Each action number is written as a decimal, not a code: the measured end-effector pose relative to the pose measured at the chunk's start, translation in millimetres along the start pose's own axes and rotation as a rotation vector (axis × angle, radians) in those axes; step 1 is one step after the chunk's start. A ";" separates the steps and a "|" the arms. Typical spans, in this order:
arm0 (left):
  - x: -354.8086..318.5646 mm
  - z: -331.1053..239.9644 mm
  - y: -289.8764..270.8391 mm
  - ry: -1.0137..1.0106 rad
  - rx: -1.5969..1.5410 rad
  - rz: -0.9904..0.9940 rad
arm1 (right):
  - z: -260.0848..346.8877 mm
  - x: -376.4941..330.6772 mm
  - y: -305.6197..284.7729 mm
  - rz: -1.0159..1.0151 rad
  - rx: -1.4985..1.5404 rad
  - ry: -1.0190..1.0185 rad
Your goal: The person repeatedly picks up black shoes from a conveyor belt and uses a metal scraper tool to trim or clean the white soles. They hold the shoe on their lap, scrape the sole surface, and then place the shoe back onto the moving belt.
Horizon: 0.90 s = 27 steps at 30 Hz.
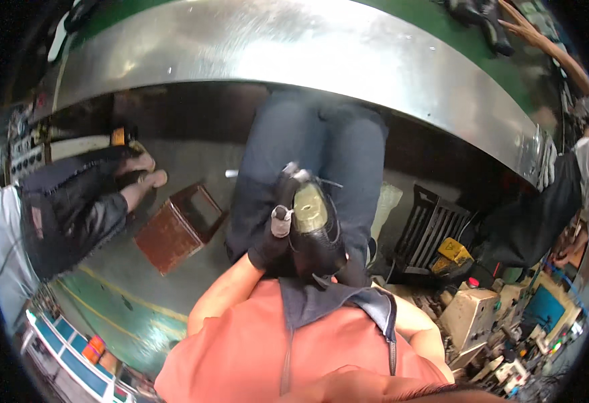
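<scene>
Holding a black shoe (314,232) sole-up on the lap, left hand (271,242) in a dark glove wrapped around its side to steady it; right hand hidden behind the shoe, fingers can't tell; brown stool (177,232) sits nearby on the floor

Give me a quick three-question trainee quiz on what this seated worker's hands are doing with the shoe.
1. True or false: the left hand is bare.
2. What does the left hand grip? A) a black shoe B) a yellow bottle C) a hammer
3. What brown thing stands lower down, to the person's left?

Key: 1 false, it wears a black glove; 2 A; 3 a brown wooden stool.
</scene>
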<state>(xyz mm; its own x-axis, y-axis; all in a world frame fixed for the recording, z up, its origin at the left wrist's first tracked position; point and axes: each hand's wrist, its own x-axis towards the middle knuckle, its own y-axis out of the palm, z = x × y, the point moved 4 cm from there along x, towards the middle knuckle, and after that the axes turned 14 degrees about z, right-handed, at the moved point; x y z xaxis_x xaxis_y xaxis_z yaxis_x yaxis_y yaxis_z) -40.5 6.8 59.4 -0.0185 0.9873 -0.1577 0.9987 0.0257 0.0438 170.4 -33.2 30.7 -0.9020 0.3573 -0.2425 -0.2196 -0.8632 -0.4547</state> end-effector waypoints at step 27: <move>54.0 31.7 -29.4 -0.245 -0.134 0.060 | -5.9 89.0 -147.7 -0.079 0.880 0.427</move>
<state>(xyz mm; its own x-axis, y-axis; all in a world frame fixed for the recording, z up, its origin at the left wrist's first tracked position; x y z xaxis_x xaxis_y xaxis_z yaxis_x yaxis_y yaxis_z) -69.4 54.4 18.4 0.0682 0.9207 -0.3842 0.9823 0.0053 0.1872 124.7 128.2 71.2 -0.7005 0.3749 -0.6073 -0.6285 -0.7271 0.2762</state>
